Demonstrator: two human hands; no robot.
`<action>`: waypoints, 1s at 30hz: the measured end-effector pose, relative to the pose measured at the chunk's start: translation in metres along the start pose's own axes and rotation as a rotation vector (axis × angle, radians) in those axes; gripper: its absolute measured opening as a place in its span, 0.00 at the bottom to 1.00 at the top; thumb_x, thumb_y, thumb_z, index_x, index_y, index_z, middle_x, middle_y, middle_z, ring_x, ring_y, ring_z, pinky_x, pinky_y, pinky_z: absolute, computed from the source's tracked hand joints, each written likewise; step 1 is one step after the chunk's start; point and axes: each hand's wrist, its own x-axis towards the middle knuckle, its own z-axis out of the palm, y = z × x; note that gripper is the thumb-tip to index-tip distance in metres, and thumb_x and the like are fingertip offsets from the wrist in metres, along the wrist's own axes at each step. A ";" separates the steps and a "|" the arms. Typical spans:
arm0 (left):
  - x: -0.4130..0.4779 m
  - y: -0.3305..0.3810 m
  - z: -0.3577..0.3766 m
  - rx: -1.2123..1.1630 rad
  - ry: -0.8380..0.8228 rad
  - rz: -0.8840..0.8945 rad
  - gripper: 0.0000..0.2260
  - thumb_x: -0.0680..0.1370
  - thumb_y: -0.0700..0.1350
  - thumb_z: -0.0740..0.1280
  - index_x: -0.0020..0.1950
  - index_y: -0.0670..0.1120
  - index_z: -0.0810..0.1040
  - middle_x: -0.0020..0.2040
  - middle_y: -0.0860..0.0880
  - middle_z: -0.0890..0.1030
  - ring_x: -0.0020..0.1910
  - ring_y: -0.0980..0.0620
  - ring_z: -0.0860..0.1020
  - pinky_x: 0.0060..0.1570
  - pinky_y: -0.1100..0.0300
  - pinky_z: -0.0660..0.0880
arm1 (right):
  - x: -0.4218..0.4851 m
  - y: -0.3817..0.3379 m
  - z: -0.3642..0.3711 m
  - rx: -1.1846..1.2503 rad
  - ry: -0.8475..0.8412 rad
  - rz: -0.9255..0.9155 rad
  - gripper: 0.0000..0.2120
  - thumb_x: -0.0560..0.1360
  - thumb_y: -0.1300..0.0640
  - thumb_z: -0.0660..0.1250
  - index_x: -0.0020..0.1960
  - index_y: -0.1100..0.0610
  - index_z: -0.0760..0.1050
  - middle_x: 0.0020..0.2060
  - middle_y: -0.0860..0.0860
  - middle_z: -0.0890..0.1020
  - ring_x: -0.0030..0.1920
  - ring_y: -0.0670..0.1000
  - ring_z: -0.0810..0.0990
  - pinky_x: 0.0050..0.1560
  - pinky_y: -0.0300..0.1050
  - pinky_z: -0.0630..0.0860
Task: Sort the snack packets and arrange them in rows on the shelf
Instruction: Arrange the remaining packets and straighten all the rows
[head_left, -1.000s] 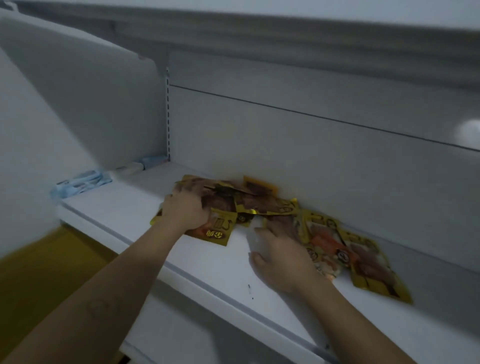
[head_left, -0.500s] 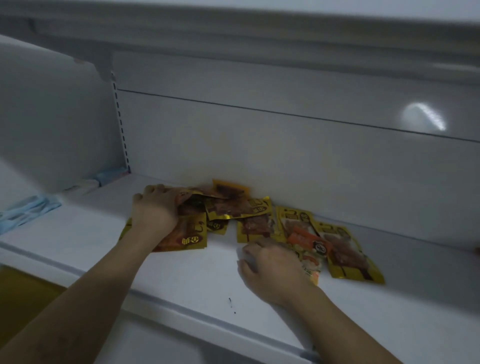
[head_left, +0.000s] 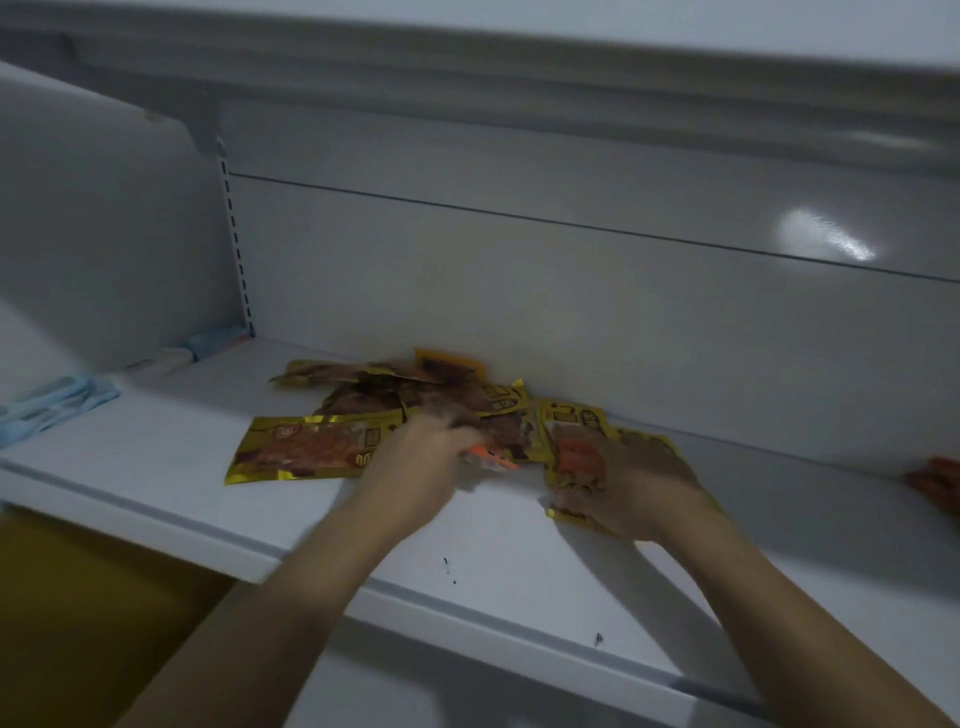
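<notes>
White shelving fills the view. A broad shelf (head_left: 156, 467) runs from the near left to the far right. It is closed behind by a pale back panel (head_left: 571, 291) with one thin seam across it, walled on the left by a side panel (head_left: 104, 234), and overhung by an upper shelf (head_left: 467, 62).

Two bare forearms reach in from below. The left hand (head_left: 415, 467) is smeared by motion at the front middle of the heap. Its grip is curled onto a small orange-edged packet (head_left: 496, 460), whose orange tip pokes out to the right. The right hand (head_left: 639, 493) lies back-up on the right end of the heap, and I cannot tell whether its grip is spread or pinching.

The snack packets (head_left: 415, 395) lie flat in an overlapping heap against the back panel, gold-edged with brown pictures. I count roughly eight, though the overlap hides many edges. The rearmost long one has its long axis left to right along the panel. Those under the right hand run front to back, slanting toward the near right.

A single packet (head_left: 311, 449) lies just left of the left hand, touching the heap at its far corner. It is face up, with its long axis left to right, nearly in line with the shelf's front edge.

Two lots of pale blue things (head_left: 52, 405) sit at the far left, one in the back corner and one nearer the front. One orange thing (head_left: 935, 483) is cut off at the right edge. Three dark specks (head_left: 445, 561) mark the shelf near its front.
</notes>
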 end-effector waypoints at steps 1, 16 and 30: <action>-0.002 0.007 0.009 -0.057 -0.090 -0.019 0.21 0.76 0.35 0.63 0.62 0.56 0.80 0.65 0.53 0.75 0.63 0.48 0.72 0.54 0.55 0.73 | -0.001 0.002 0.003 0.006 -0.035 -0.008 0.40 0.67 0.24 0.60 0.75 0.36 0.57 0.67 0.53 0.73 0.67 0.57 0.71 0.66 0.50 0.69; -0.031 0.032 0.041 -0.122 -0.160 -0.299 0.25 0.70 0.72 0.60 0.63 0.62 0.65 0.64 0.54 0.71 0.63 0.50 0.69 0.61 0.51 0.68 | -0.016 0.013 0.041 0.349 0.196 -0.102 0.27 0.74 0.35 0.66 0.69 0.46 0.73 0.59 0.49 0.78 0.58 0.51 0.76 0.52 0.43 0.74; -0.032 0.034 0.013 -0.869 0.039 -0.499 0.40 0.67 0.35 0.79 0.62 0.71 0.65 0.53 0.56 0.78 0.48 0.63 0.81 0.38 0.65 0.80 | -0.022 0.020 0.030 0.532 0.297 -0.107 0.37 0.65 0.47 0.79 0.70 0.42 0.69 0.52 0.42 0.80 0.55 0.49 0.78 0.48 0.44 0.75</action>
